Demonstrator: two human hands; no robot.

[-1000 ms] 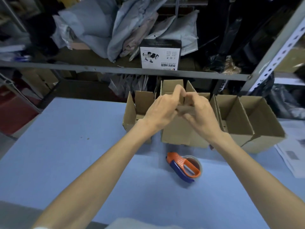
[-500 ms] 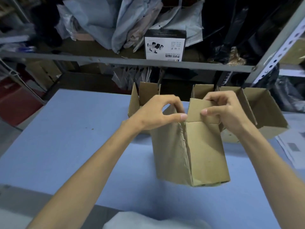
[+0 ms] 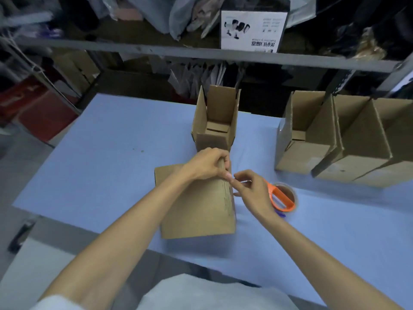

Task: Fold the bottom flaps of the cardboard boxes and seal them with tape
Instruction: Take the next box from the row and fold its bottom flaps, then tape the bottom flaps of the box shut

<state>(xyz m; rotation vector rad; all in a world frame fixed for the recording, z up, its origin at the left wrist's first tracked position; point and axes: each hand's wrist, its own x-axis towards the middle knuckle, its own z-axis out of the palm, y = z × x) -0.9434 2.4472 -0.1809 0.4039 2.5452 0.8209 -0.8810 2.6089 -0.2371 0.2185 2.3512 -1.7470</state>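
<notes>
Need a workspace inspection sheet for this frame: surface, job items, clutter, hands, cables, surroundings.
Surface: blue table, a few small specks left of centre.
Job's things: cardboard box on the table under both hands; orange tape dispenser on the table just right of it; open box upright behind; more open boxes in a row at far right.
Clutter: grey bags heaped on the shelf.
Hands: left hand grips the cardboard box's top edge; right hand at the same edge, grip unclear.
Cables: nothing seen.
Surroundings: metal shelf behind the table, printed product box standing upside down on it.
</notes>
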